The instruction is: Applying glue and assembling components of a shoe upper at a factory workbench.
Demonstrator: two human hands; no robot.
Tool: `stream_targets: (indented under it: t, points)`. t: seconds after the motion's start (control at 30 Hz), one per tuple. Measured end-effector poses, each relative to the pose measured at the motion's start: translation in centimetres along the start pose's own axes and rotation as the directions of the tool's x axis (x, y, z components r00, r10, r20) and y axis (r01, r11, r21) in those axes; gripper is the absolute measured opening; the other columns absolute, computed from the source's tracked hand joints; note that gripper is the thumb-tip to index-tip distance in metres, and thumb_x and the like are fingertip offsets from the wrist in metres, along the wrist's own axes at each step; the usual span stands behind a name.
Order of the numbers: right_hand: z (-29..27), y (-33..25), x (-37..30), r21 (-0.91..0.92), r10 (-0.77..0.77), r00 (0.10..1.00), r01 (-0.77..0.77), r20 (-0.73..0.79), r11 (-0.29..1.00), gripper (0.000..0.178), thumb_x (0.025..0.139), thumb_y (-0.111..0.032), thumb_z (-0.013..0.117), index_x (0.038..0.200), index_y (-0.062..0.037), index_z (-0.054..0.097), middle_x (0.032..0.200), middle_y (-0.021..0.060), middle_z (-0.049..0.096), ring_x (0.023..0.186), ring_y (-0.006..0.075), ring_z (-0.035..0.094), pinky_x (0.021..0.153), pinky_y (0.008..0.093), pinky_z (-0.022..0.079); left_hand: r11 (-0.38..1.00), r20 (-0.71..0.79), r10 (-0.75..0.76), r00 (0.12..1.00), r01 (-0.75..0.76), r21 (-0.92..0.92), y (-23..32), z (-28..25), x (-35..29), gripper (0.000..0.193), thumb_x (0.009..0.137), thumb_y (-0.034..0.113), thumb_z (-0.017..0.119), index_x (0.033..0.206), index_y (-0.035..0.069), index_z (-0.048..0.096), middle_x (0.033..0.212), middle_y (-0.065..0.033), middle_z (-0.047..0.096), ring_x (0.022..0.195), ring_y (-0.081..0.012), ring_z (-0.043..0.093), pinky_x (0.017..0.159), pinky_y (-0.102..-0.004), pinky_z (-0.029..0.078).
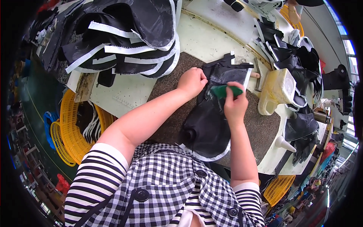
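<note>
A black fabric-like piece (pixel 206 126) with a white edge lies over a brown mat in front of me. My left hand (pixel 192 82) is closed at the left edge of its upper part, fingers curled down on the material; the exact grip is partly hidden. Between the thumb and fingers of my right hand (pixel 236 105) is a flat green hand tool (pixel 219 91). Its left end meets the black surface, where whitish streaks show. A cream pot (pixel 278 90) with yellowish smears stands just right of that hand.
A tall stack of black pieces with white strips (pixel 147 26) rises at the far left. A hammer (pixel 260 75) lies beside the pot, and a white cone (pixel 284 144) lies nearer. More black pieces (pixel 298 56) pile up at right. Yellow baskets (pixel 68 125) stand below the left edge.
</note>
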State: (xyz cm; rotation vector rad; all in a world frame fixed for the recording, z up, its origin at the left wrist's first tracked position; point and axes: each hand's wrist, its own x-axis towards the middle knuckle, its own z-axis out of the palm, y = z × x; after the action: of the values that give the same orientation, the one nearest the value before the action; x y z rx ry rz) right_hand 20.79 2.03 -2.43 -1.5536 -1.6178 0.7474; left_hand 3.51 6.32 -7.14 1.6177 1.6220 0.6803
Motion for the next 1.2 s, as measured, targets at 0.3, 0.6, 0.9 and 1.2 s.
stream_targets:
  t: [0.3,0.6,0.9,1.2]
  points:
    - [-0.4,-0.3,-2.6,-0.079,0.032,0.994,-0.041,-0.109,0.996,0.013,0.091,-0.007,0.061,0.104,-0.0064,0.056,0.088,0.0071,0.064,0.066,0.0172,0.062,0.062,0.0298,0.050,0.997,-0.010,-0.027,1.000,0.027,-0.071,-0.6,-0.4,-0.5,0.012,0.078,0.015,0.070,0.077,0.005,0.065,0.089,-0.0136,0.063,0.088,-0.0312,0.062,0.078,-0.0415,0.050]
    - [1.3,-0.7,-6.6,-0.122,-0.202,0.970,0.187,-0.132,0.975,0.018,0.085,0.004,0.059,0.101,-0.0045,0.055,0.082,0.0139,0.059,0.078,0.0319,0.061,0.068,0.0357,0.049,0.592,0.413,-0.554,0.723,0.691,-0.416,-0.1,-3.1,-15.0,0.051,0.081,0.034,0.076,0.110,-0.003,0.056,0.102,-0.0143,0.056,0.084,-0.0220,0.059,0.075,-0.0321,0.050]
    - [0.1,-2.6,-6.0,0.110,-0.336,0.807,0.325,0.486,0.939,0.021,0.078,0.007,0.062,0.092,-0.0080,0.063,0.087,0.0077,0.067,0.081,0.0283,0.067,0.070,0.0340,0.053,-0.136,0.782,-0.515,0.351,0.867,-0.479,-0.3,-1.8,-18.0,0.032,0.087,0.020,0.071,0.112,0.003,0.058,0.092,-0.0075,0.065,0.073,-0.0149,0.063,0.066,-0.0293,0.051]
    - [0.8,-4.1,-6.6,-0.028,-0.290,0.812,0.352,0.507,0.936,0.016,0.086,-0.001,0.060,0.099,-0.0089,0.059,0.087,0.0108,0.062,0.076,0.0327,0.063,0.064,0.0372,0.052,0.196,0.540,-0.640,0.546,0.796,-0.573,-0.5,-0.2,-18.2,0.023,0.085,0.009,0.068,0.107,0.003,0.062,0.071,-0.0039,0.066,0.054,-0.0085,0.057,0.047,-0.0220,0.039]
